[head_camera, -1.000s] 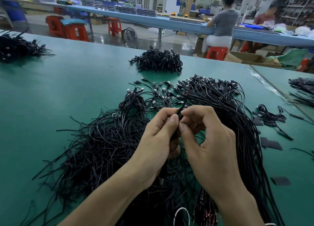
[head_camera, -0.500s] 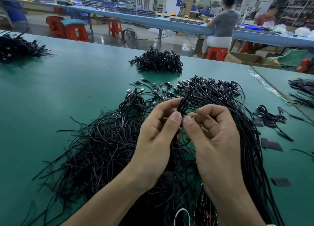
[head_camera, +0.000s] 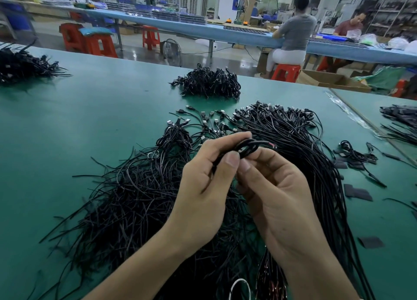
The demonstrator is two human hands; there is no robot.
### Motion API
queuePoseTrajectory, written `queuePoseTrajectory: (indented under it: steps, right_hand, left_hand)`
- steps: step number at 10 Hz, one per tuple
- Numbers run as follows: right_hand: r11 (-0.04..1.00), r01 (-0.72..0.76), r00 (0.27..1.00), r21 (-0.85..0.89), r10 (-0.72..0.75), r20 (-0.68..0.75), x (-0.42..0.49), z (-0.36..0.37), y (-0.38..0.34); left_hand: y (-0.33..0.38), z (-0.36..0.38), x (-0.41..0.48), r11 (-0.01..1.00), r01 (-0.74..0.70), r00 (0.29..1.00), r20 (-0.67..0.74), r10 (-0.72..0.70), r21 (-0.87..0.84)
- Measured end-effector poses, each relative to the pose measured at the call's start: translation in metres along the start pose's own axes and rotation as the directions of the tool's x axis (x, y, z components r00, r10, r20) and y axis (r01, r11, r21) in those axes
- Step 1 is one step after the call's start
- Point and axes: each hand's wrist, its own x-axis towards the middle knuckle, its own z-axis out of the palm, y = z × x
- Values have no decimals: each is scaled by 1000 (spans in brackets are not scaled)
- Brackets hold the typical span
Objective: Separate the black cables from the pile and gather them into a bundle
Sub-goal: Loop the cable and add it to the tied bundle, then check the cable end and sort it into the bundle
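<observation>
Slippage is the likeliest trouble: the looped cable [head_camera: 248,146] is springy, and if either pinch slackens the coil would probably pop open and drop into the pile [head_camera: 140,196] directly below, where it would be hard to tell from its neighbours. The left hand [head_camera: 203,187] has its thumb and curled fingers closed on the near-left side of the loop, and the right hand [head_camera: 277,200] curls its fingers under and around the right side, thumb tip pressed close by. A trailing strand could also snag loose cables and drag them up (the tail below the hands is hidden, so I cannot tell). The loop is raised above the table [head_camera: 90,123], over the middle of the pile. Its long axis runs roughly left to right, and its reddish bare end points right.
</observation>
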Motion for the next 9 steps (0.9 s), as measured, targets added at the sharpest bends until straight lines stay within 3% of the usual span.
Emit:
queuePoseTrajectory:
  steps: [2, 5, 7, 8, 9]
  right_hand:
    - [931, 243, 970, -271, -234, 64, -1, 3, -4]
    - [816, 348, 937, -463, -311, 155, -2, -2, -6]
    - [916, 223, 974, -335, -201, 100, -2, 3, 0]
    - [976, 85, 992, -198, -64, 108, -4, 5, -2]
    - [995, -78, 990, -65, 85, 114, -5, 5, -5]
  left_hand:
    - [-5, -1, -1, 998, -55, 997, -56, 54, -21]
    - [-2, 1, 0, 996, -80, 997, 8, 80, -42]
    - [-7, 1, 1, 986, -55, 998, -2, 56, -156]
    - [-11, -5, 0, 979, -52, 999, -19, 49, -199]
    - [-10, -13, 10, 992, -39, 999, -22, 37, -119]
